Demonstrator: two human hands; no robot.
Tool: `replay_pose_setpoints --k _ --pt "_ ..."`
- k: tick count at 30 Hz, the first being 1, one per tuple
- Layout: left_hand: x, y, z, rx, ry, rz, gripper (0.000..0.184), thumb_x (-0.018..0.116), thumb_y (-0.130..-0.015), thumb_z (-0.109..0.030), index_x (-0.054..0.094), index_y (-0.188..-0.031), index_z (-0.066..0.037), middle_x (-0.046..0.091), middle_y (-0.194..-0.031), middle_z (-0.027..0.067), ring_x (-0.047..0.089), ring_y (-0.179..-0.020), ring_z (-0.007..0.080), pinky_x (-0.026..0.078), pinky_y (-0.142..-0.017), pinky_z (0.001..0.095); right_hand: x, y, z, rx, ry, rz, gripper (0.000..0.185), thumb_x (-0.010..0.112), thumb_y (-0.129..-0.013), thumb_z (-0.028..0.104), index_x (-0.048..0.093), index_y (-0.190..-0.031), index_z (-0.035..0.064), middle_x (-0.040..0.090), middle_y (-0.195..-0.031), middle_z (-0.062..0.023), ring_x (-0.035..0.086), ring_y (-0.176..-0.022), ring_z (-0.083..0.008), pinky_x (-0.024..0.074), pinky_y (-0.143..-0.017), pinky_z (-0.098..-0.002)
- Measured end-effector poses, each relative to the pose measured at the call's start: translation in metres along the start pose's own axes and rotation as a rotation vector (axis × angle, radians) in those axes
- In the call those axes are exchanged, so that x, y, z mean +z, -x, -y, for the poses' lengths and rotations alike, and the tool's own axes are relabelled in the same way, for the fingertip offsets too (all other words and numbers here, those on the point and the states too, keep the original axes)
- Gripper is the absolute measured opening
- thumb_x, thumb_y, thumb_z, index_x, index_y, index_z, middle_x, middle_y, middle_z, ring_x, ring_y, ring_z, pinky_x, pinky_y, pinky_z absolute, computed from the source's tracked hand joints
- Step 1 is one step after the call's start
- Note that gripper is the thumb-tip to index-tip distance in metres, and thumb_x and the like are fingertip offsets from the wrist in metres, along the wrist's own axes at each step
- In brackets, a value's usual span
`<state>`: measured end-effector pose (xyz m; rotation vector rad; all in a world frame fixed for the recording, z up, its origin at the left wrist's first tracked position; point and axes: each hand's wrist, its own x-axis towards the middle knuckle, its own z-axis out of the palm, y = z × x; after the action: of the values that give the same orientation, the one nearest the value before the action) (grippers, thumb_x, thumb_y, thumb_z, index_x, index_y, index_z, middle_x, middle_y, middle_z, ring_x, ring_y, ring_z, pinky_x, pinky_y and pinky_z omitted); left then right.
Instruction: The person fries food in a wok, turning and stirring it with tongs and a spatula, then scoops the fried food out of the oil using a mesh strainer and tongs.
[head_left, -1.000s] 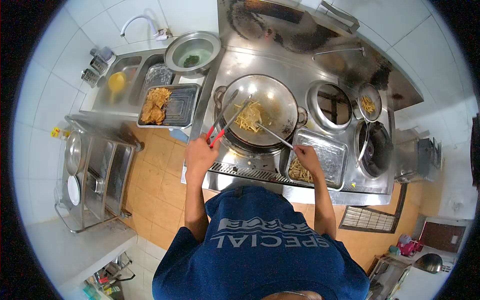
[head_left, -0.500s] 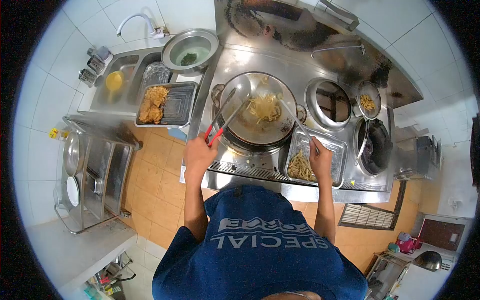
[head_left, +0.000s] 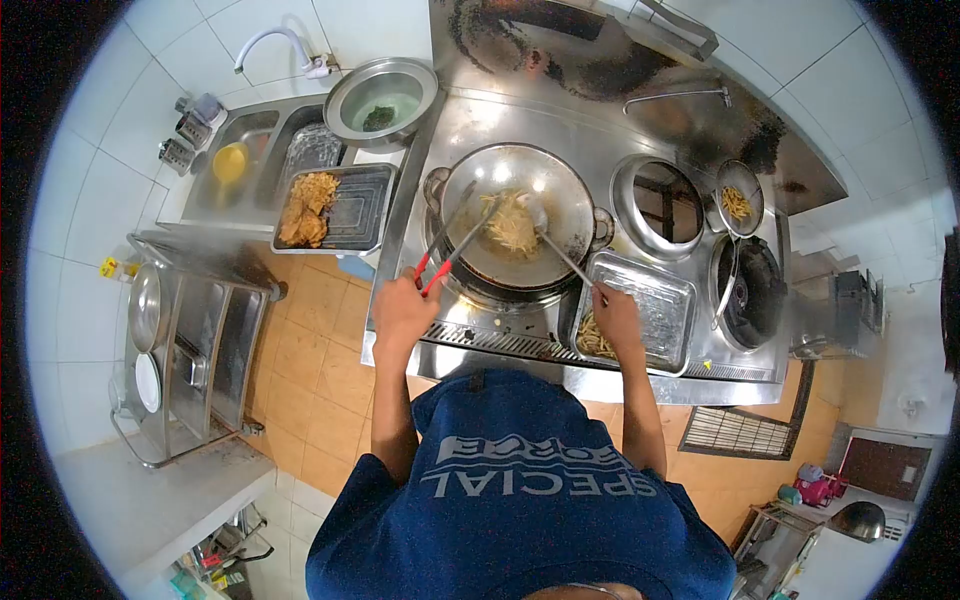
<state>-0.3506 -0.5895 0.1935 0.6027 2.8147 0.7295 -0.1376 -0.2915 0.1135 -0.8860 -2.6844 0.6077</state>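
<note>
My left hand (head_left: 402,312) is closed round the red handles of metal tongs (head_left: 462,244), whose arms reach apart into the wok (head_left: 485,165). Pale strips of food (head_left: 512,230), like fries, lie bunched in the middle of the wok. In my right hand (head_left: 617,318) is the long metal handle of a ladle or spatula (head_left: 566,258); its head is among the strips, so its exact shape is unclear. Below that hand, a metal tray (head_left: 655,300) holds more strips, partly hidden by my hand and arm.
Left of the stove, a tray (head_left: 355,210) holds orange-brown fried food, beside a sink (head_left: 240,140) and a steel bowl (head_left: 345,95) with liquid. A strainer (head_left: 738,190) with fries rests right of an empty ring burner (head_left: 660,205). A rack (head_left: 205,350) stands at left.
My right hand has moved slightly left and down, bringing the utensil's head onto the strips. The tongs' tips have shifted down toward the strips, which sit a little further left and lower.
</note>
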Motion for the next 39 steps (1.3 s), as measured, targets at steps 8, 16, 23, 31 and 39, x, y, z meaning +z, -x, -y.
replay_pose_setpoints --k 8,16,23,31,39 --pt "-0.001 -0.001 0.004 -0.068 0.042 0.021 0.052 0.068 -0.085 -0.048 0.067 -0.092 0.003 0.068 -0.076 0.0249 0.068 -0.077 0.0428 0.052 -0.068 0.0507 0.002 -0.003 -0.012 0.054 -0.341 0.254 0.031 0.061 -0.096 0.027 0.071 -0.106 -0.0002 0.065 -0.068 -0.0146 0.058 -0.061 -0.0139 0.0466 -0.059 -0.0322" --pt "-0.007 -0.001 0.003 -0.087 0.053 0.033 0.05 0.068 -0.085 -0.045 0.066 -0.092 0.004 0.068 -0.077 0.024 0.068 -0.077 0.0423 0.053 -0.07 0.0496 -0.049 0.005 0.024 -0.001 -0.215 -0.123 0.025 0.065 -0.092 0.019 0.071 -0.11 0.0026 0.069 -0.092 -0.0261 0.07 -0.08 -0.0379 0.054 -0.069 -0.038" --pt "-0.011 -0.001 -0.005 -0.066 0.023 0.033 0.05 0.068 -0.084 -0.046 0.067 -0.092 0.003 0.068 -0.077 0.0238 0.068 -0.076 0.0421 0.053 -0.069 0.05 -0.062 -0.001 0.024 -0.007 -0.06 -0.233 0.024 0.066 -0.092 0.017 0.071 -0.113 0.0062 0.066 -0.075 -0.0228 0.067 -0.063 -0.0359 0.0499 -0.056 -0.0419" --pt "-0.006 -0.002 0.0 -0.071 0.024 0.053 0.051 0.067 -0.085 -0.047 0.067 -0.094 0.003 0.068 -0.08 0.0256 0.067 -0.079 0.0432 0.052 -0.069 0.051 -0.025 -0.007 0.003 0.045 0.345 -0.078 0.023 0.061 -0.094 0.024 0.07 -0.109 0.0088 0.065 -0.068 -0.0229 0.066 -0.063 -0.0397 0.0504 -0.057 -0.05" --pt "-0.008 -0.002 0.001 -0.091 0.022 0.061 0.053 0.068 -0.085 -0.049 0.067 -0.094 0.002 0.069 -0.081 0.0256 0.068 -0.081 0.0434 0.053 -0.071 0.0506 -0.008 -0.005 -0.002 -0.028 -0.178 0.149 0.027 0.06 -0.093 0.025 0.073 -0.1 0.0012 0.071 -0.087 -0.0201 0.07 -0.08 -0.0364 0.0529 -0.073 -0.039"
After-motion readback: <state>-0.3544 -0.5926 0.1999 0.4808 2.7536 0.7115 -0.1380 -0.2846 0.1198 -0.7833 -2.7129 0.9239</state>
